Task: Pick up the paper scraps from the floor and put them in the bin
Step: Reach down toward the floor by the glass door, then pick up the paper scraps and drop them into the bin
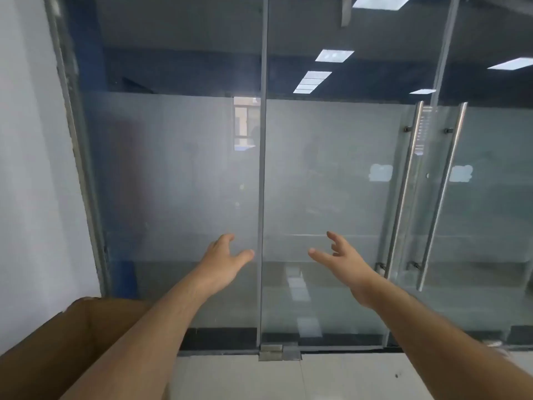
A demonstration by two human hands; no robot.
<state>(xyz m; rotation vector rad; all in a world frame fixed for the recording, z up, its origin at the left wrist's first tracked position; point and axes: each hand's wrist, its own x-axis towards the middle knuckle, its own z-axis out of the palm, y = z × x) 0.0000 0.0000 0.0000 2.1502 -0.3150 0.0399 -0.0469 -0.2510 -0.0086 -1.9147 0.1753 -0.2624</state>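
Both my arms reach forward at chest height toward a glass wall. My left hand [223,259] is open, fingers spread, holding nothing. My right hand [341,259] is likewise open and empty, fingers apart. A brown cardboard box [57,342] stands at the lower left, partly hidden under my left forearm; its open top faces me. No paper scraps show in this view. Only a narrow strip of pale tiled floor [331,376] is visible at the bottom.
A frosted glass partition [173,183] fills the view, with a vertical metal post [262,197] in the middle. Glass doors with two long steel pull handles [403,192] stand at the right. A white wall [28,168] runs along the left.
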